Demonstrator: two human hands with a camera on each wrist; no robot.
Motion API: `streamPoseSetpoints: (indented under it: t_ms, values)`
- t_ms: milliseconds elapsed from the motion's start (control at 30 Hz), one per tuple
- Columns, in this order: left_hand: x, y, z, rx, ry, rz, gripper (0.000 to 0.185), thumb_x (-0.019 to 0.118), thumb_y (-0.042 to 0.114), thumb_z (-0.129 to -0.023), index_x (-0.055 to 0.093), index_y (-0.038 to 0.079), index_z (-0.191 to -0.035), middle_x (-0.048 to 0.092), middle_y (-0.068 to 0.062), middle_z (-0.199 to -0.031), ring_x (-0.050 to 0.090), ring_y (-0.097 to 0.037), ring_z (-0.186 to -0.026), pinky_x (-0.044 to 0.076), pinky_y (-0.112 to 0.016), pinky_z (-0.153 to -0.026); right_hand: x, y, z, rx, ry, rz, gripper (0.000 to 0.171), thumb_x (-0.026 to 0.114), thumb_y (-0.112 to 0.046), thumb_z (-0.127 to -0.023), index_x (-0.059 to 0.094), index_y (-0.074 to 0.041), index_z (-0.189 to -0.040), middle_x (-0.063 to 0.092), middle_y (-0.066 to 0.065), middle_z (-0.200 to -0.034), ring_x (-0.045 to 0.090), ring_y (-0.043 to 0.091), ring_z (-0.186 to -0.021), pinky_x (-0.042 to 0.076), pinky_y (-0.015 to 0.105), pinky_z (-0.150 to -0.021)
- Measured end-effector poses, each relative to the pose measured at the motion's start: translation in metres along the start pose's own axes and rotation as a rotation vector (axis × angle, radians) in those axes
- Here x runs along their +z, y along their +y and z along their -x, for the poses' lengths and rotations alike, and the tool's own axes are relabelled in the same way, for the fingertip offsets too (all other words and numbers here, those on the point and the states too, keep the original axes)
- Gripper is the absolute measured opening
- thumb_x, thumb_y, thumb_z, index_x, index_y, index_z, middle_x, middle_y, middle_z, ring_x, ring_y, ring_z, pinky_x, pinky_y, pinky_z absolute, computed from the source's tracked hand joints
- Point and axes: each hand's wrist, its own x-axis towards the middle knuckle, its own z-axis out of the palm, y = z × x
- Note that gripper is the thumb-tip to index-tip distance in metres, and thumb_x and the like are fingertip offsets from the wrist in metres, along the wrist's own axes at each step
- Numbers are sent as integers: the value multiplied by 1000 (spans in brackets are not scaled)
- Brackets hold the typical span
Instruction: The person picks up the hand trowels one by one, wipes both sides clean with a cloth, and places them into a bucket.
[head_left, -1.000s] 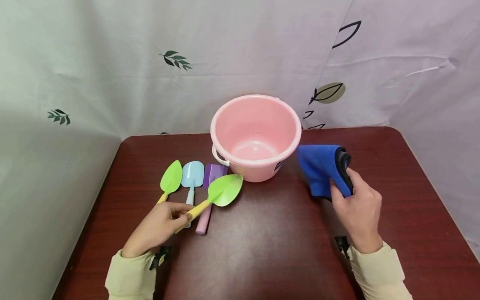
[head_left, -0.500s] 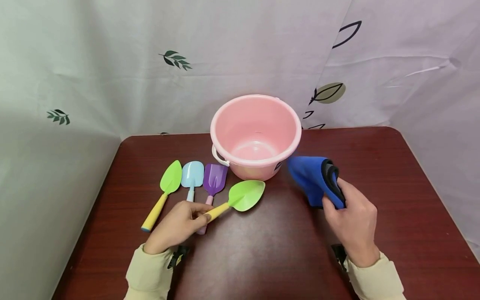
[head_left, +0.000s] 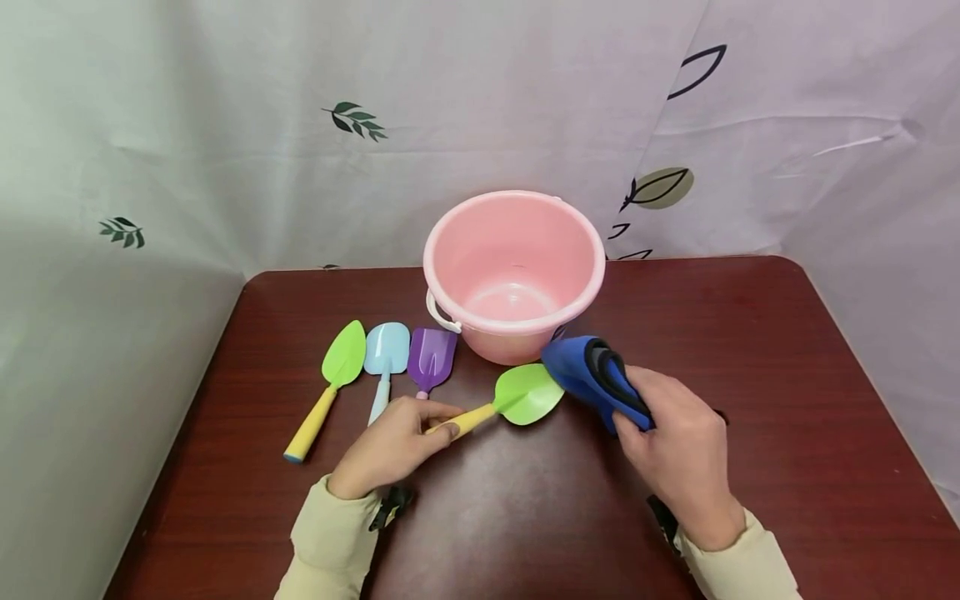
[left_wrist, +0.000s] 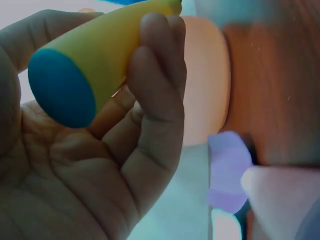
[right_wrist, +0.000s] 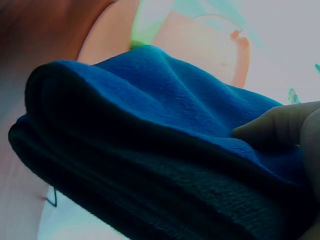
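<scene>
My left hand [head_left: 401, 437] pinches the yellow handle [left_wrist: 107, 50] of a trowel with a green blade [head_left: 527, 395], held above the table in front of the bucket. The handle's blue end cap [left_wrist: 62, 89] faces the left wrist camera. In my right hand [head_left: 678, 446] is a folded blue cloth [head_left: 581, 367] with black edging, gripped between thumb and fingers. The cloth's far end meets the tip of the green blade in the head view; whether they press together I cannot tell. Seen from the right wrist, the cloth [right_wrist: 165, 95] covers most of the blade.
A pink bucket [head_left: 514, 332] with a white handle stands upright at the back. Left of it lie another green trowel [head_left: 343, 354], a light blue shovel [head_left: 387, 348] and a purple shovel [head_left: 432, 354], whose handle is partly behind my left hand. A patterned curtain [head_left: 480, 100] hangs behind the table.
My left hand has carried the green trowel to the right, away from above the other shovels. My right hand has brought the blue cloth left and nearer, up to the blade's tip.
</scene>
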Motion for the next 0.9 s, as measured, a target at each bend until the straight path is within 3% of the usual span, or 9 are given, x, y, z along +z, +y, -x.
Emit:
streamPoseSetpoints:
  t_ms: [67, 133, 233, 300, 367, 433, 500, 600, 900]
  values:
    - [4, 1, -2, 8, 7, -7, 21, 65, 11, -92, 78, 10, -108, 64, 12, -73, 50, -5, -67, 45, -25, -63, 1, -5, -2, 5, -21, -8, 38, 71, -10, -77, 72, -7, -115, 73, 8, -106, 68, 25, -95, 55, 46, -78]
    - [8, 1, -3, 15, 21, -9, 22, 65, 10, -92, 78, 9, -109, 69, 11, -80, 53, -4, -70, 50, -30, -85, 1, -10, -4, 8, -38, -19, 40, 72, -7, -76, 72, -8, -117, 73, 6, -106, 67, 24, -98, 55, 46, -77]
    - [14, 2, -5, 9, 45, 1, 23, 66, 9, -91, 78, 6, -110, 73, 8, -88, 56, -3, -71, 39, -41, -108, 4, -16, -6, 5, -64, -26, 44, 73, -6, -75, 71, -8, -119, 73, 7, -106, 67, 24, -97, 56, 47, -73]
    - [17, 2, -6, -4, 66, 15, 22, 67, 8, -90, 78, 5, -110, 75, 4, -91, 56, -3, -70, 38, -43, -108, 7, -20, -7, -9, -78, -30, 47, 73, -5, -74, 71, -8, -120, 72, 8, -105, 67, 24, -95, 56, 48, -70]
    - [21, 1, -6, -31, 94, 24, 22, 68, 9, -90, 78, 7, -109, 75, 4, -92, 54, -3, -66, 47, -38, -94, 10, -23, -7, -28, -100, -25, 49, 73, -5, -73, 70, -7, -122, 72, 9, -105, 67, 24, -94, 57, 47, -68]
    - [25, 1, -7, -53, 135, 33, 21, 69, 9, -89, 79, 8, -107, 75, 5, -92, 54, -3, -65, 47, -38, -92, 12, -27, -7, -44, -124, -24, 50, 74, -6, -73, 69, -6, -122, 71, 10, -106, 66, 24, -94, 58, 46, -68]
    - [28, 1, -7, -67, 172, 45, 21, 69, 9, -88, 80, 9, -105, 76, 5, -91, 55, -3, -66, 45, -42, -101, 15, -30, -8, -59, -147, -26, 51, 75, -6, -72, 68, -5, -123, 71, 11, -106, 66, 23, -94, 58, 45, -68]
    - [32, 1, -9, -73, 213, 69, 19, 70, 9, -86, 81, 10, -101, 76, 6, -88, 60, -4, -72, 24, -53, -117, 18, -35, -8, -61, -181, -36, 50, 76, -7, -72, 68, -7, -122, 71, 9, -105, 66, 21, -94, 58, 44, -67]
    - [34, -3, -12, -56, 193, 94, 14, 75, 11, -84, 81, 10, -96, 76, 6, -87, 70, -10, -86, 16, -55, -120, 29, -53, -8, -60, -305, -59, 62, 86, -6, -70, 66, -10, -129, 71, 4, -114, 65, 20, -106, 59, 44, -75]
